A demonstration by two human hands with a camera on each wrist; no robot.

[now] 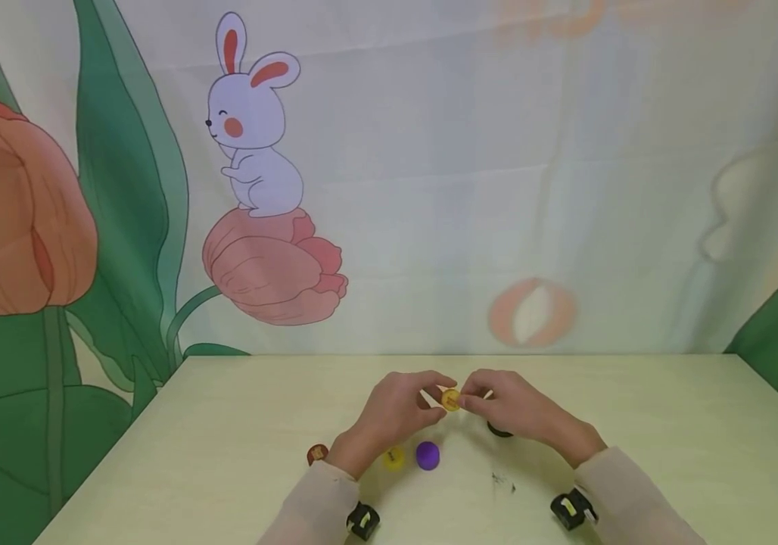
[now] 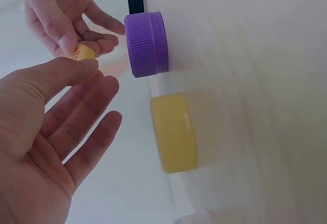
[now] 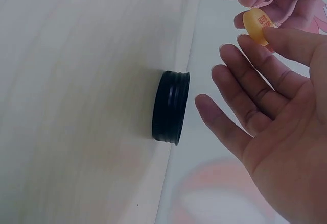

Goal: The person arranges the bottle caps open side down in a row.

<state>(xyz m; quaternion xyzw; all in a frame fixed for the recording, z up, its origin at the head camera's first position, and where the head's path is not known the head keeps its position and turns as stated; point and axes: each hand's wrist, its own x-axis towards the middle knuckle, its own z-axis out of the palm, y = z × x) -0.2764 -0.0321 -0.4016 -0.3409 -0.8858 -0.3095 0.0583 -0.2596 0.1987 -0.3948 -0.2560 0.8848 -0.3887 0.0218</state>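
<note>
A small orange-yellow bottle cap [image 1: 451, 400] with red print is held up between the fingertips of both hands. My left hand [image 1: 401, 405] has its thumb and finger at the cap's left side; their exact contact is partly hidden. From the right, my right hand [image 1: 515, 405] pinches the same cap [image 3: 257, 26] with thumb and index finger, its other fingers spread loosely. On the table below are a purple bottle cap [image 2: 147, 44], a yellow cap [image 2: 173, 133] and a black cap [image 3: 171, 108]. Beside the left wrist lies a dark red cap [image 1: 317, 453], partly covered.
The caps lie on a pale table [image 1: 225, 439] near both forearms. Small dark marks [image 1: 502, 481] show on its surface. A printed curtain [image 1: 430, 189] with a rabbit and tulips hangs behind the table's far edge. A whitish translucent object [image 2: 196, 219] is cut off in the left wrist view.
</note>
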